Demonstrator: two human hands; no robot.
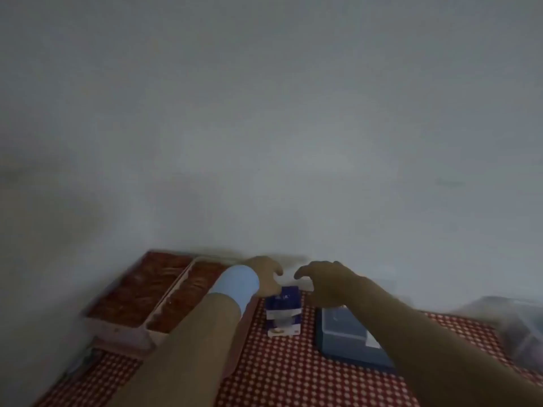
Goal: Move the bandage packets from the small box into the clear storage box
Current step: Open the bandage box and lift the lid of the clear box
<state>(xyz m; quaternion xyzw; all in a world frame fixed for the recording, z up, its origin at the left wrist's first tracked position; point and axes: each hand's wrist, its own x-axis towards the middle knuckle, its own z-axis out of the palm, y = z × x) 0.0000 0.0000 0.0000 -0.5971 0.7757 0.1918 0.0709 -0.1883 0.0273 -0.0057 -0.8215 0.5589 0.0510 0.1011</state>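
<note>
Two hands meet over the small box, lower centre of the frame.

Head view: we see the left hand, a pale blue cuff at its wrist, curled at the box's far end. Blur hides whether its fingers pinch anything, so we cannot tell. The right hand hovers just right of it, fingers loosely curved and apart, holding nothing we can make out. No bandage packets are distinguishable; we judge them to be inside the small box, which stands on the checked cloth. The clear storage box lies at lower left, beside the left forearm. To do this step well, we would steady the small box with one hand, draw packets out with the other, and carry them leftward over the storage box's rim.
</note>
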